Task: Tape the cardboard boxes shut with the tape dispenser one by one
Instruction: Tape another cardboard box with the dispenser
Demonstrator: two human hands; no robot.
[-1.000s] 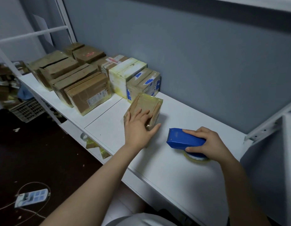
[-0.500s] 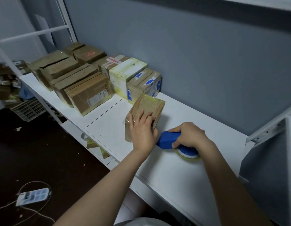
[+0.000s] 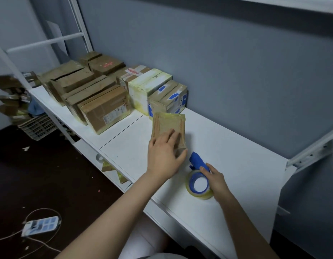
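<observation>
Small cardboard box [image 3: 169, 124] mid-depth on white surface [image 3: 236, 165], just right of panel seam. Near end of box covered by left hand [image 3: 163, 157]: fingers laid flat on top, thumb along near right corner, nothing clasped. Tape dispenser [image 3: 196, 160] just beside that corner, toward front edge; blue tip close to thumb, contact unclear. Right hand [image 3: 216, 178] wraps dispenser behind tape roll [image 3: 199, 186], fingers mostly hidden. Other boxes [image 3: 104, 107] crowd surface's left end along back edge; labels blurred.
</observation>
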